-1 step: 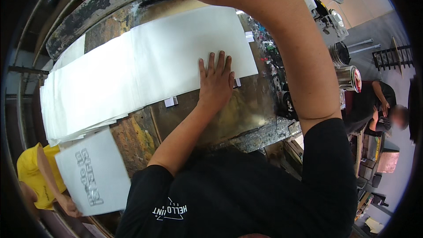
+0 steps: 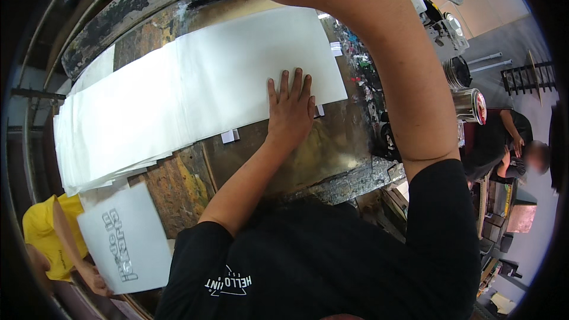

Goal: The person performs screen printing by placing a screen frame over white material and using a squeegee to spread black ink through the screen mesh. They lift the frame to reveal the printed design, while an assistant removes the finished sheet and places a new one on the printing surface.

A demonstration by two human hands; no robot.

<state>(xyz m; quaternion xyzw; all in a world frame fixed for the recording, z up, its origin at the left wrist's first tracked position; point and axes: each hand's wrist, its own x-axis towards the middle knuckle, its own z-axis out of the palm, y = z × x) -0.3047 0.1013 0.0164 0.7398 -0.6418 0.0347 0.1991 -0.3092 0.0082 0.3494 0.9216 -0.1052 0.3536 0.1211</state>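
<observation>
My left hand [image 2: 290, 105] lies palm down, open with its fingers spread, on the near right part of a blank white sheet [image 2: 243, 53]. The sheet lies flat on a worn, stained board [image 2: 278, 166], and small whitish tabs [image 2: 230, 137] show along its edges. Its left end meets a loose stack of white sheets [image 2: 118, 121] with uneven edges. My right arm [image 2: 409, 83] reaches up across the right side and leaves the picture at the top. The right hand is out of sight, so what it holds or touches does not show.
At lower left a person in a yellow shirt [image 2: 56, 231] holds a white sheet with dark outlined lettering [image 2: 127, 243]. Paint-crusted beams [image 2: 136, 12] run along the far side. Metal cans [image 2: 470, 106] stand at right, and another person in black [image 2: 498, 142] is beyond them.
The lettered sheet in the other person's hand has shifted slightly downward and tilted. My left hand and right arm look the same as before.
</observation>
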